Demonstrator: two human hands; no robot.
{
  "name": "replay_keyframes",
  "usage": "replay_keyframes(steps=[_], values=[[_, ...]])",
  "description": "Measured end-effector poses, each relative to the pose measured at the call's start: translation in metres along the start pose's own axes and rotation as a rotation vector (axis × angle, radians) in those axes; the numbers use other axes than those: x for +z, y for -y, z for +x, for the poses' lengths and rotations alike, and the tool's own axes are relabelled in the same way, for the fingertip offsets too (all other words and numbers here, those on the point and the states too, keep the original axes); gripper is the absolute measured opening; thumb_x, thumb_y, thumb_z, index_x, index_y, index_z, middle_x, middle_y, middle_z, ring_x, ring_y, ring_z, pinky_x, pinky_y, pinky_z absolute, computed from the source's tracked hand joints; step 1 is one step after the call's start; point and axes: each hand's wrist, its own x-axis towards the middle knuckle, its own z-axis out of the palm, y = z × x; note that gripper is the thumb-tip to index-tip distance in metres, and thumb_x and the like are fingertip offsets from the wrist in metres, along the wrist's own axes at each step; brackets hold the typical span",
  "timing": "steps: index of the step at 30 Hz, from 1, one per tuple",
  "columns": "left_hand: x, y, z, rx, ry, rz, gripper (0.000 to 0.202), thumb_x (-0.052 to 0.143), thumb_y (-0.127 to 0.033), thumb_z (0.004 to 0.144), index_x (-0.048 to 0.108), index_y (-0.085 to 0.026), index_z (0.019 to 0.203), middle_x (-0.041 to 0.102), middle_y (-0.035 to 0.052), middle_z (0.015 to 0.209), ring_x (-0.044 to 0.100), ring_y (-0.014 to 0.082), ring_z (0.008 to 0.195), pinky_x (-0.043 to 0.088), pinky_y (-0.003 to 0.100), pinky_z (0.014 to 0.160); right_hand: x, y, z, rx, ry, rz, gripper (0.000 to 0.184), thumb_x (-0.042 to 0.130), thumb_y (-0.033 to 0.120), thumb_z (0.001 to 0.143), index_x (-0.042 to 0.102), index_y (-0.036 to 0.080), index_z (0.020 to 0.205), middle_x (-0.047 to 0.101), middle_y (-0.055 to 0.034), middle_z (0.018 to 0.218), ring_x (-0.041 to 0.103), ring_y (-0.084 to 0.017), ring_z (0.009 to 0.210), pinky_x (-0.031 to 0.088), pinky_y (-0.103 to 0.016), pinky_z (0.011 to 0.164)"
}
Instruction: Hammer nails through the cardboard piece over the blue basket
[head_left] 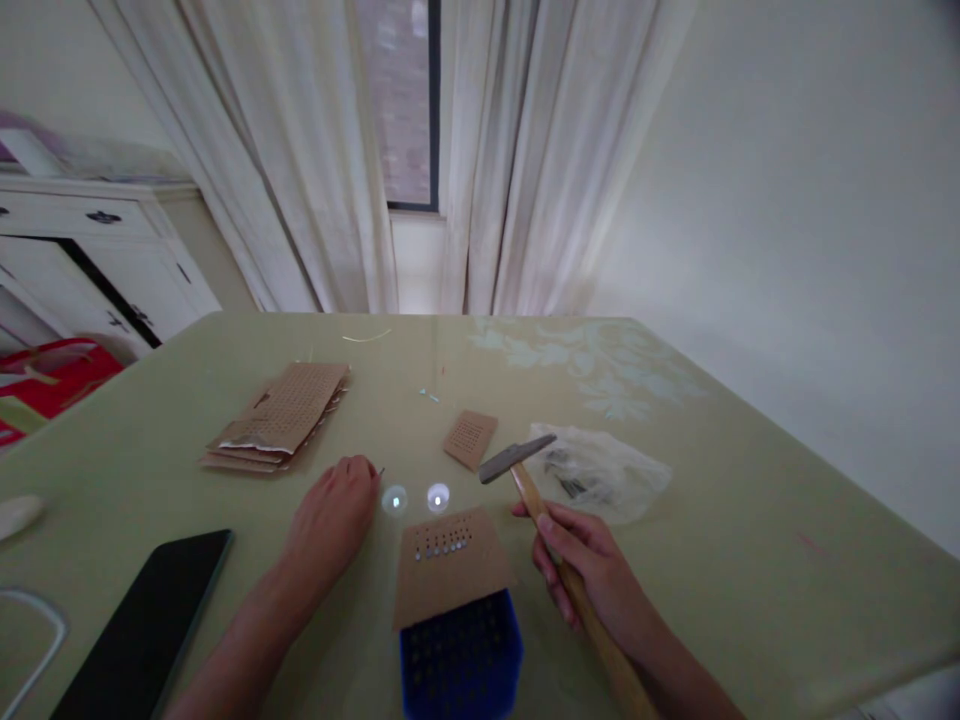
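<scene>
My right hand [581, 565] is closed round the wooden handle of a small hammer [517, 458], whose metal head hovers just above the table. My left hand [334, 515] rests on the table with its fingers pinched on a small nail [381, 471]. Between the hands a perforated cardboard sheet [448, 570] lies on a blue block [461, 660]. A row of several nail heads shows near the sheet's far edge.
A small perforated cardboard square [470, 438] lies beyond the hammer. A stack of cardboard sheets [281, 415] sits at the back left. A clear plastic bag [600, 468] holding small dark parts lies at the right. A black tablet [146, 625] rests near the front left edge.
</scene>
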Motion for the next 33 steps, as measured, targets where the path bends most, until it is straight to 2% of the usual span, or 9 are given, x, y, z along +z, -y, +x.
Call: replay_keyframes(steps=[3,5,7,9,10,14,19,26,33], values=[[-0.005,-0.010,-0.003,0.019,-0.074,-0.160,0.038,0.036,-0.033,0.110,0.067,-0.014,0.119,0.078,0.0135,0.102,0.075,0.0274,0.095,0.058,0.038,0.087,0.000,0.025,0.019,-0.007,0.083,-0.094,0.057,0.078,0.062,0.090,0.077,0.012,0.118,0.061,0.0057,0.059,0.049,-0.007,0.033,0.038,-0.016,0.031],[-0.011,-0.021,-0.008,0.070,-0.157,-0.411,0.040,0.041,-0.041,0.109,0.065,-0.017,0.130,0.078,0.0082,0.100,0.074,0.0233,0.089,0.059,0.033,0.080,0.001,0.033,0.031,-0.006,0.133,-0.118,0.053,0.078,0.058,0.090,0.077,0.013,0.117,0.061,0.0057,0.060,0.050,-0.007,0.034,0.039,-0.016,0.032],[-0.016,-0.035,-0.018,0.151,-0.229,-0.699,0.035,0.050,-0.044,0.107,0.073,-0.021,0.120,0.078,0.0046,0.095,0.073,0.0214,0.087,0.059,0.030,0.078,0.001,0.029,0.038,-0.011,0.149,-0.083,0.052,0.077,0.058,0.090,0.077,0.013,0.118,0.060,0.0065,0.059,0.049,-0.007,0.034,0.038,-0.016,0.032],[-0.020,-0.047,-0.029,0.212,-0.249,-0.853,0.025,0.057,-0.040,0.105,0.076,-0.024,0.101,0.078,0.0017,0.091,0.073,0.0192,0.086,0.058,0.027,0.076,0.001,0.018,0.040,-0.006,0.140,-0.019,0.054,0.076,0.058,0.091,0.076,0.012,0.119,0.058,0.0072,0.059,0.047,-0.007,0.033,0.037,-0.016,0.031],[-0.021,-0.051,-0.034,0.237,-0.233,-0.890,0.020,0.061,-0.037,0.104,0.076,-0.025,0.098,0.078,0.0005,0.090,0.074,0.0183,0.086,0.057,0.026,0.077,0.001,0.012,0.040,0.001,0.133,0.007,0.054,0.076,0.059,0.092,0.076,0.012,0.119,0.058,0.0074,0.059,0.047,-0.007,0.033,0.036,-0.016,0.031],[-0.021,-0.059,-0.045,0.352,-0.188,-0.899,0.009,0.072,-0.027,0.098,0.080,-0.030,0.095,0.081,-0.0022,0.093,0.075,0.0177,0.091,0.057,0.026,0.083,-0.002,-0.001,0.034,0.029,0.132,0.048,0.056,0.078,0.061,0.090,0.075,0.012,0.118,0.057,0.0074,0.058,0.046,-0.006,0.032,0.036,-0.017,0.031],[-0.016,-0.058,-0.044,0.438,-0.155,-0.791,0.014,0.070,-0.025,0.101,0.081,-0.033,0.096,0.083,-0.0014,0.096,0.075,0.0203,0.098,0.054,0.032,0.091,0.000,0.004,0.032,0.047,0.137,0.056,0.055,0.078,0.061,0.090,0.075,0.013,0.116,0.057,0.0075,0.056,0.046,-0.007,0.032,0.035,-0.016,0.031],[-0.013,-0.062,-0.045,0.529,-0.153,-0.715,0.015,0.067,-0.023,0.103,0.078,-0.031,0.097,0.082,-0.0018,0.091,0.074,0.0195,0.088,0.051,0.035,0.090,0.001,0.004,0.031,0.049,0.149,0.066,0.052,0.074,0.053,0.091,0.076,0.012,0.122,0.058,0.0071,0.057,0.046,-0.006,0.031,0.034,-0.016,0.031],[-0.017,-0.065,-0.045,0.552,-0.158,-0.720,0.015,0.065,-0.020,0.104,0.075,-0.028,0.096,0.081,-0.0024,0.087,0.073,0.0174,0.081,0.053,0.031,0.082,0.000,0.001,0.031,0.046,0.149,0.070,0.047,0.072,0.048,0.092,0.076,0.011,0.121,0.058,0.0069,0.057,0.046,-0.006,0.031,0.034,-0.016,0.030]])
